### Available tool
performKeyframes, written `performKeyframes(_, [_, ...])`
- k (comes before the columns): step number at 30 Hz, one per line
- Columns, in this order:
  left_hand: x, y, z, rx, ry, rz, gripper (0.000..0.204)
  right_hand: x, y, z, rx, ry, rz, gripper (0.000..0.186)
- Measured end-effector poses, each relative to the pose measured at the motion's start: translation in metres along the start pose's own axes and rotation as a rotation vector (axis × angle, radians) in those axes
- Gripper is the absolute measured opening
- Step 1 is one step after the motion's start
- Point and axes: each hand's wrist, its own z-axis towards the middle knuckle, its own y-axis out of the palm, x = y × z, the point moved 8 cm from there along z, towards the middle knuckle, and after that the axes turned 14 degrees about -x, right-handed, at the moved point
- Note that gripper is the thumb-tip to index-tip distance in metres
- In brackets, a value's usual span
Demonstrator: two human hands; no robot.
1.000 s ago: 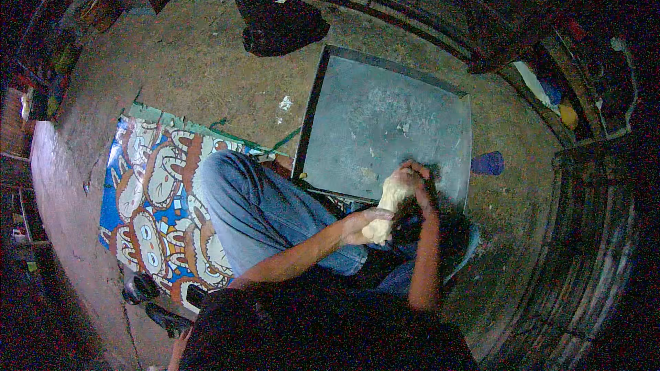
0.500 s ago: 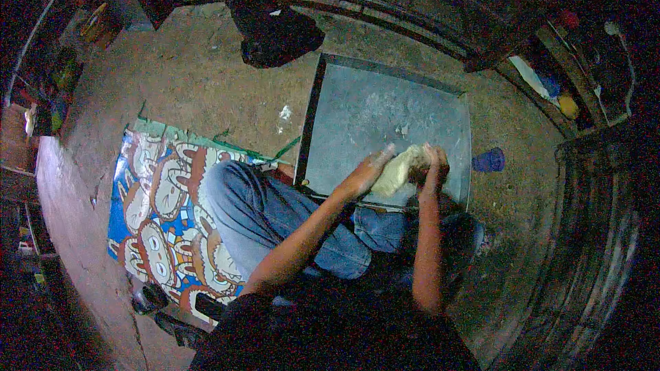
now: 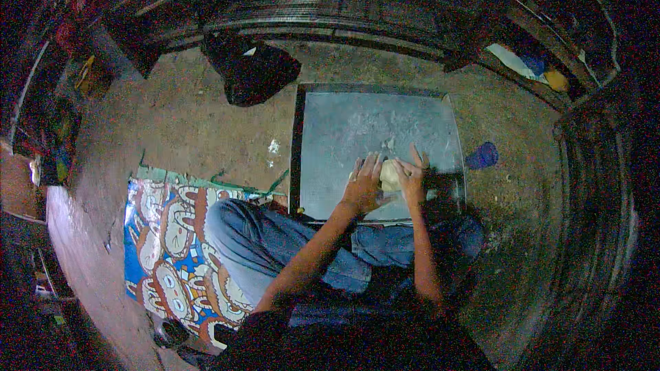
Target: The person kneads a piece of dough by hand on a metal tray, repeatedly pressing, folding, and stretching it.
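Observation:
A pale lump of dough point(image 3: 390, 176) rests on the grey surface of a shallow square tray point(image 3: 337, 120), close to its near edge. My left hand point(image 3: 364, 184) lies along the dough's left side with its fingers stretched out and pointing away from me; a ring shows on one finger. From the right, my right hand point(image 3: 411, 177) curves against the dough, some fingers bent onto its edge and one pointing outward. White flour-like smears and a small scrap point(image 3: 388, 143) mark the tray beyond my hands. The dough's underside is hidden.
A blue cup point(image 3: 483, 156) stands right of the tray. Past its far left corner sits a black plastic bag point(image 3: 253, 72). A colourful cartoon-patterned mat point(image 3: 172, 247) lies at left, beside my jeans-clad legs point(image 3: 275, 233). Dark slatted furniture borders the floor.
The dough has gone from a stretched piece lifted between my hands to a compact lump on the tray. My left hand has flattened out beside it. The view has shifted slightly.

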Motion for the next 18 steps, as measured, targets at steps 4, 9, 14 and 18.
performKeyframes(4, [0.008, 0.006, 0.003, -0.001, 0.080, 0.082, 0.120, -0.003, -0.004, 0.016, -0.123, 0.057, 0.503, 0.026])
performKeyframes(9, [0.010, 0.032, -0.005, -0.088, 0.128, 0.103, 0.123, -0.012, 0.025, 0.001, -0.208, 0.028, -0.211, 0.035])
performKeyframes(14, [-0.011, 0.056, -0.012, -0.177, 0.145, 0.061, 0.127, -0.041, 0.010, -0.026, -0.100, -0.120, -0.291, 0.046])
performKeyframes(18, [-0.010, 0.057, -0.010, -0.245, 0.154, -0.155, 0.097, -0.040, -0.002, -0.052, -0.253, -0.063, -0.170, 0.045])
